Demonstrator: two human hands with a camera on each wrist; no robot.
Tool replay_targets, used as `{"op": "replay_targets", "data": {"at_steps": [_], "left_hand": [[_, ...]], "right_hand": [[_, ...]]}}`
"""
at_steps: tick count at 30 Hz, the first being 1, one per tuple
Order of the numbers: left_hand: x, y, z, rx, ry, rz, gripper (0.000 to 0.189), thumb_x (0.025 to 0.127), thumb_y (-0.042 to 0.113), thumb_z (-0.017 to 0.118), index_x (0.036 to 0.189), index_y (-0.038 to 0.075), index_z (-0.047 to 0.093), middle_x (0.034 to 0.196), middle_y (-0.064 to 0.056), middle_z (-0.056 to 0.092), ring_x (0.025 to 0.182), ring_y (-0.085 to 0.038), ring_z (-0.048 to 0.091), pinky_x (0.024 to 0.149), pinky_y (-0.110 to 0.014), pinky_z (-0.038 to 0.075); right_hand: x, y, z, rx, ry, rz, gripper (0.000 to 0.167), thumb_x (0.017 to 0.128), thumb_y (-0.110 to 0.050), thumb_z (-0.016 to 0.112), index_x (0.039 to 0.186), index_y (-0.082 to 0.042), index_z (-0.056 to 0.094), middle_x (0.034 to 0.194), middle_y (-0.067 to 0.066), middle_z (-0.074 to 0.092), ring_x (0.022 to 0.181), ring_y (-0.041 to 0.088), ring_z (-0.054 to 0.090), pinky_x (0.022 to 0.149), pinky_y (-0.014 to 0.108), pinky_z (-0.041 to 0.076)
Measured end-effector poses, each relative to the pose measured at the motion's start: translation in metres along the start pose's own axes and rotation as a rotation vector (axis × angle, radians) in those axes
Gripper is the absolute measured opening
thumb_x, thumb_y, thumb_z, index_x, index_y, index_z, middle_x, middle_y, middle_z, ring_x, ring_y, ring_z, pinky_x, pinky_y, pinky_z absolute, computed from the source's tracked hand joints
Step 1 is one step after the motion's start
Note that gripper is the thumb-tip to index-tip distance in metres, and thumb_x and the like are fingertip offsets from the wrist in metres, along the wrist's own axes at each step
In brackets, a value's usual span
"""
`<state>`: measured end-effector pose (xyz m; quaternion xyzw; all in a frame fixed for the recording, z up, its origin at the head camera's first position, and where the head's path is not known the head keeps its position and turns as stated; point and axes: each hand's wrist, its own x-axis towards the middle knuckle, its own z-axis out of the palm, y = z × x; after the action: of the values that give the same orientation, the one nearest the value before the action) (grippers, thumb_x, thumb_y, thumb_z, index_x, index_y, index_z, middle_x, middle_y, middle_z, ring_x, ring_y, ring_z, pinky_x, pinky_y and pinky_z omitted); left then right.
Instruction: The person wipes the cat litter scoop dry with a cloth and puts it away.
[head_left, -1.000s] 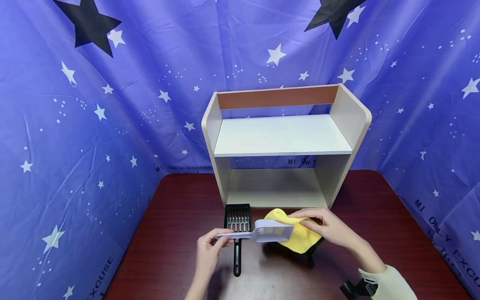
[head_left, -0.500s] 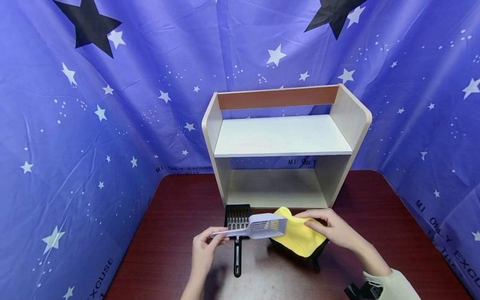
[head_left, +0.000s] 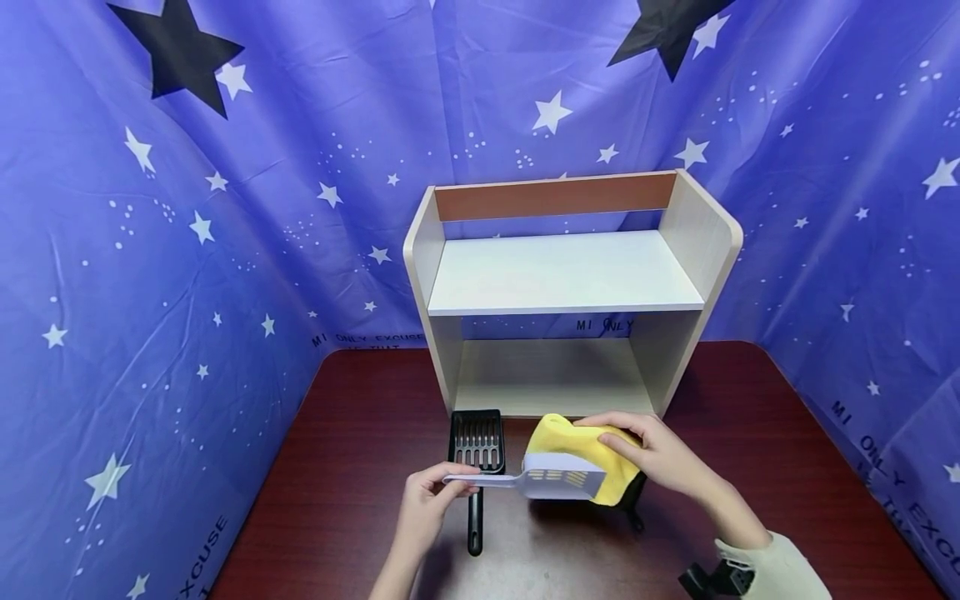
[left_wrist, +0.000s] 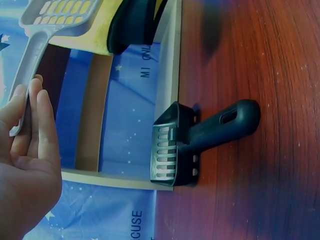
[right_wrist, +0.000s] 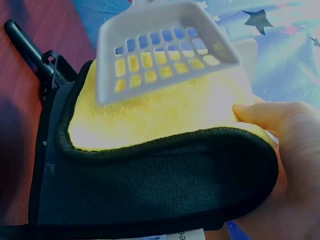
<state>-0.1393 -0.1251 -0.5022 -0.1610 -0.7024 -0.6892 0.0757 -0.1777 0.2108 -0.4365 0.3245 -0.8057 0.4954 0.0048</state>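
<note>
My left hand [head_left: 422, 504] pinches the handle of a pale grey slotted scoop [head_left: 562, 492] between thumb and fingers. Its blade points right, in front of a yellow cloth [head_left: 577, 437] with a dark side and black edging. My right hand [head_left: 667, 454] grips that cloth, thumb on the yellow face. In the right wrist view the cloth [right_wrist: 160, 120] is folded over, and the scoop's blade [right_wrist: 165, 20] overlaps its yellow face; whether they touch I cannot tell. A black slotted scoop [head_left: 475, 525] lies on the table beneath the grey one's handle, its own handle towards me.
A two-level wooden shelf [head_left: 566, 271] stands at the back of the dark red table [head_left: 337, 450]. The black scoop's head reaches close to the shelf's front left corner. Blue starry curtains [head_left: 300, 167] hang on the left, behind and on the right.
The grey scoop went left and up, then back right and down in front of the cloth. The cloth shifted right, then left again in my right hand. The black scoop stayed put.
</note>
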Motion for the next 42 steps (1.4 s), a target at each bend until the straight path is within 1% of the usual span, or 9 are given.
{"op": "replay_targets", "data": {"at_steps": [2,5,8,12,15,20,29,37,42], "left_hand": [[0.0,-0.001,0.002,-0.006,-0.027,0.013,0.015,0.09,-0.007,0.063,0.097,-0.019,0.067,0.09,-0.036,0.068,0.074,0.001,0.07,0.07,-0.025,0.062],[0.0,-0.001,0.005,-0.012,-0.052,0.016,0.016,0.091,-0.005,0.063,0.097,-0.019,0.067,0.09,-0.036,0.068,0.074,0.001,0.07,0.069,-0.025,0.062],[0.0,-0.001,0.008,-0.003,-0.061,0.014,0.017,0.091,-0.003,0.065,0.097,-0.018,0.068,0.09,-0.034,0.069,0.074,0.002,0.069,0.068,-0.024,0.062],[0.0,-0.002,0.01,-0.007,-0.066,0.011,0.017,0.09,-0.003,0.065,0.098,-0.018,0.068,0.091,-0.035,0.069,0.074,0.002,0.069,0.068,-0.026,0.062],[0.0,-0.003,0.011,-0.02,-0.067,-0.001,0.018,0.09,-0.003,0.065,0.097,-0.018,0.067,0.092,-0.036,0.069,0.075,0.001,0.07,0.069,-0.027,0.063],[-0.002,-0.003,0.011,-0.014,-0.059,-0.011,0.017,0.09,-0.001,0.066,0.097,-0.017,0.068,0.092,-0.035,0.069,0.075,0.001,0.069,0.069,-0.028,0.063],[-0.001,-0.005,0.008,0.018,0.0,0.03,0.013,0.089,-0.004,0.066,0.096,-0.015,0.069,0.083,-0.032,0.07,0.07,0.002,0.069,0.065,-0.027,0.062],[-0.001,-0.003,0.006,0.011,0.062,-0.001,0.012,0.089,-0.006,0.065,0.095,-0.016,0.069,0.086,-0.033,0.07,0.069,0.001,0.07,0.066,-0.026,0.062],[-0.001,-0.003,0.005,0.023,0.107,-0.021,0.01,0.088,-0.007,0.066,0.094,-0.014,0.07,0.085,-0.031,0.07,0.068,0.001,0.069,0.066,-0.026,0.062]], "right_hand": [[0.002,-0.003,0.003,-0.024,-0.003,0.0,0.028,0.101,-0.006,0.055,0.124,-0.015,0.068,0.116,0.007,0.073,0.078,0.002,0.064,0.057,0.026,0.057],[0.006,-0.006,0.007,-0.09,-0.004,-0.021,0.028,0.1,-0.008,0.057,0.123,-0.019,0.069,0.115,0.001,0.073,0.085,0.0,0.061,0.069,0.022,0.055],[0.01,-0.009,0.012,-0.132,-0.024,-0.053,0.029,0.1,-0.009,0.057,0.123,-0.022,0.069,0.111,-0.005,0.073,0.084,-0.001,0.059,0.075,0.02,0.051],[0.015,-0.011,0.017,-0.131,-0.073,-0.096,0.029,0.1,-0.009,0.058,0.122,-0.023,0.07,0.111,-0.007,0.073,0.084,-0.001,0.059,0.075,0.021,0.051],[0.017,-0.011,0.02,-0.12,-0.108,-0.135,0.029,0.099,-0.008,0.058,0.12,-0.024,0.07,0.113,-0.006,0.073,0.092,0.002,0.063,0.077,0.022,0.053],[0.019,-0.011,0.021,-0.102,-0.15,-0.181,0.027,0.099,-0.006,0.057,0.114,-0.024,0.071,0.11,-0.006,0.074,0.097,0.004,0.066,0.079,0.023,0.055],[0.017,-0.009,0.018,-0.094,-0.119,-0.234,0.03,0.098,-0.001,0.057,0.115,-0.022,0.071,0.11,-0.004,0.073,0.101,0.007,0.067,0.084,0.021,0.054],[0.01,-0.005,0.014,-0.133,-0.075,-0.203,0.033,0.096,0.003,0.058,0.115,-0.02,0.072,0.112,0.0,0.074,0.106,0.006,0.066,0.088,0.017,0.052],[0.006,-0.003,0.011,-0.126,-0.047,-0.215,0.032,0.094,0.005,0.06,0.114,-0.016,0.072,0.111,0.003,0.074,0.106,0.004,0.065,0.087,0.014,0.05]]}}
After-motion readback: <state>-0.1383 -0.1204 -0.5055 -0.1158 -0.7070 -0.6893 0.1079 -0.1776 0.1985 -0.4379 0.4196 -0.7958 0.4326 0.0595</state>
